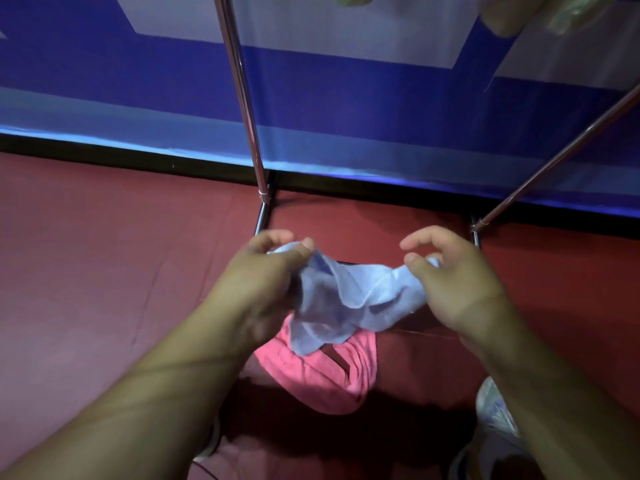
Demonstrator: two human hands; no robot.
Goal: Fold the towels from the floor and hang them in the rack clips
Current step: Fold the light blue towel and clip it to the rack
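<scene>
A light blue towel point(346, 299) hangs crumpled between both hands above the floor. My left hand point(263, 271) pinches its left corner between thumb and fingers. My right hand point(453, 278) pinches the right corner, with the index finger lifted. Below them a pink towel point(322, 375) lies bunched on the dark red floor point(104, 271). The rack's metal poles point(247, 109) rise from the floor just behind the hands. The rack clips are not visible; blurred green cloth point(512, 12) hangs at the top edge.
A blue and grey wall point(346, 98) with a black skirting runs behind the rack. A second slanted rack pole point(554, 168) stands on the right. A light-coloured shoe point(495, 407) shows at the lower right.
</scene>
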